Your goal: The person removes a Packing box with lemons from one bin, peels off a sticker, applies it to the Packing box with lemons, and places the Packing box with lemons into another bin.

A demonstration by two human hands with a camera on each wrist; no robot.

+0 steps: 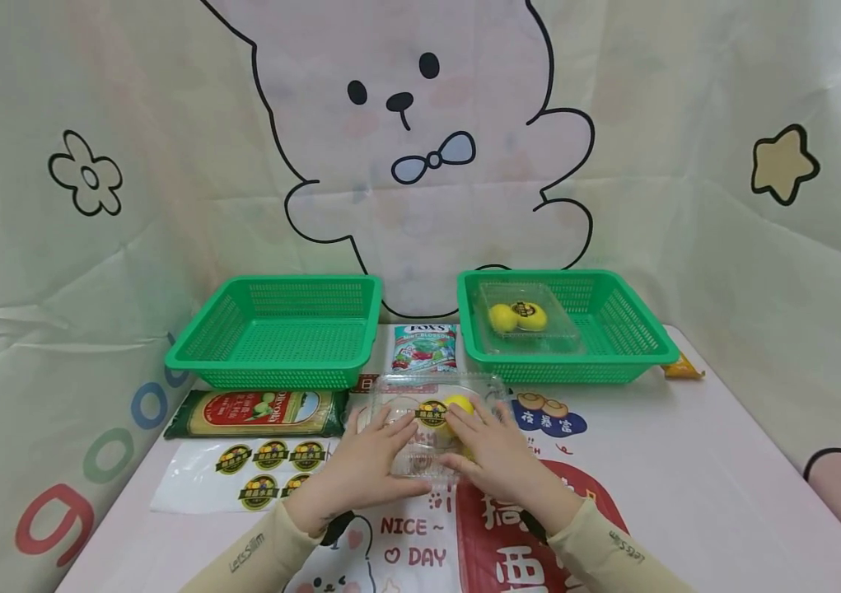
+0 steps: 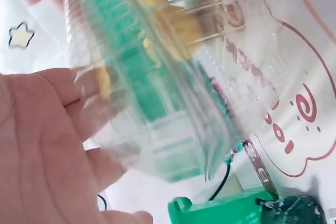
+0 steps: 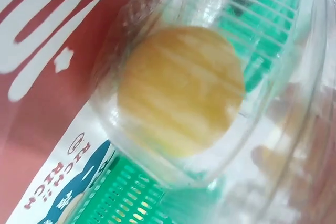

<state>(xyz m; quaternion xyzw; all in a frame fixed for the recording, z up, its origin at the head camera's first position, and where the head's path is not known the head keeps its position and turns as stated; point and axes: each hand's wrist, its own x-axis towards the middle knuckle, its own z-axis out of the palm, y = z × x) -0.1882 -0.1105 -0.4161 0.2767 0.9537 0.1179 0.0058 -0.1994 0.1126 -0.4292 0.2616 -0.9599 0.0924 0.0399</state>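
Observation:
A clear plastic fruit box (image 1: 420,467) stands in front of me with yellow round fruit (image 1: 459,404) inside and a black-and-gold round sticker (image 1: 431,413) on its lid. My left hand (image 1: 366,461) rests spread on the box's left side, thumb stretched along the front. On the lid's right part, my right hand (image 1: 497,453) lies with fingers extended. From the left wrist, straight fingers touch the clear wall (image 2: 173,129). One fruit (image 3: 181,93) shows through the plastic in the right wrist view; the right fingers are blurred there. A sheet of matching stickers (image 1: 264,473) lies left of the box.
Two green baskets stand at the back. The right basket (image 1: 553,370) holds another clear box (image 1: 564,329) with yellow fruit; the left basket (image 1: 309,325) shows its bare floor. A candy bag (image 1: 423,349) lies between them, a spaghetti pack (image 1: 264,413) before the left one, an orange packet (image 1: 682,368) far right.

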